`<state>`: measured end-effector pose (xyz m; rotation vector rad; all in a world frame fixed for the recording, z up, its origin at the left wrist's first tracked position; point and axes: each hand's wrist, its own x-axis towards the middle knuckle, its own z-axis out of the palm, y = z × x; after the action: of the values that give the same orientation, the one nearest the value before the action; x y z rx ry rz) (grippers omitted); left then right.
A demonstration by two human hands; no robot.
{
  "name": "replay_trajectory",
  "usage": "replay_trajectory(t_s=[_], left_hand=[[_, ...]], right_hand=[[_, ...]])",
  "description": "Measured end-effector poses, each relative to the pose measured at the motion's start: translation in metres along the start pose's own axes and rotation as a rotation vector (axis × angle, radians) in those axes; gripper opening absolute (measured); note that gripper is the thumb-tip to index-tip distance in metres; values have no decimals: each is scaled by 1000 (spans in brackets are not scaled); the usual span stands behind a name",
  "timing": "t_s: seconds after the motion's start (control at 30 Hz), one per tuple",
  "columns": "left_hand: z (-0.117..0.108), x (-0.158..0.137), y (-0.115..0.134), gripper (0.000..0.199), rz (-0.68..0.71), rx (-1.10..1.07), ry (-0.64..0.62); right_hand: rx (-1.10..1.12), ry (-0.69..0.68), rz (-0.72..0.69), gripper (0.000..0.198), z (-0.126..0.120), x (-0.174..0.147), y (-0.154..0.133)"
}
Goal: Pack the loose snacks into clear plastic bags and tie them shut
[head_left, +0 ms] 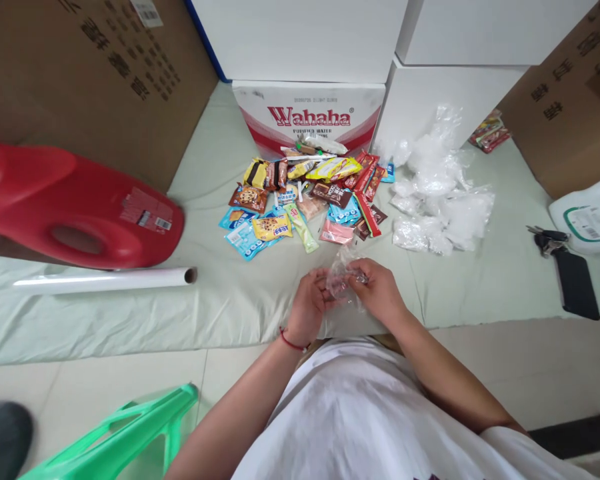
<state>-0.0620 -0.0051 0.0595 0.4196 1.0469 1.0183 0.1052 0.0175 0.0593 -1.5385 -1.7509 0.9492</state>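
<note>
Close to the cloth's front edge, a small crumpled clear plastic bag [341, 272] is between my two hands. My right hand [380, 290] pinches the bag at its right side, thumb against the fingers. From the left, my left hand [310, 303] has its curled fingers on the bag's other side; a red cord is round that wrist. Whether anything is inside the bag I cannot tell. Just beyond my hands lie wrapped snacks in a loose heap, including a pink packet [337, 232], a green packet [301, 228], a yellow packet [272, 227] and a brown packet [332, 194].
Right of the snacks is a pile of clear plastic bags [433, 183]. Behind stands a Wahaha carton [310, 100]. A red jug [80, 207] and a white roll [110, 280] lie left; keys [547, 240] and a black phone [575, 283] lie right. A green stool [125, 433] is below.
</note>
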Motion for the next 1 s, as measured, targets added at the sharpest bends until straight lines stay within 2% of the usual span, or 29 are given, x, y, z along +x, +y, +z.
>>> replay_trajectory(t_s=[0.07,0.13,0.2,0.37,0.47,0.6,0.73,0.83,0.93,1.0], left_hand=[[0,5,1,56,-35,67,50],[0,10,0,49,1,170,111],[-1,15,-2,41,51,217,159],[-12,19,-1,40,163,240,296],[-21,20,0,42,229,281,388],[-29,20,-1,39,293,316,405],[-34,15,0,34,273,340,362],[-40,10,1,35,219,361,355],[-46,5,2,37,196,349,355],[-47,2,1,39,198,324,354]], right_hand=[[-4,-39,-53,14,6,-4,-1],[53,-47,-79,14,9,-7,-2],[152,13,-48,17,6,-10,-1],[334,240,243,32,-22,-23,22],[364,292,367,37,-38,-39,47],[326,321,456,41,-52,-61,69],[186,347,451,42,-63,-70,76],[66,315,424,39,-72,-67,80],[-81,289,337,35,-78,-60,80],[-213,364,228,35,-80,-54,72]])
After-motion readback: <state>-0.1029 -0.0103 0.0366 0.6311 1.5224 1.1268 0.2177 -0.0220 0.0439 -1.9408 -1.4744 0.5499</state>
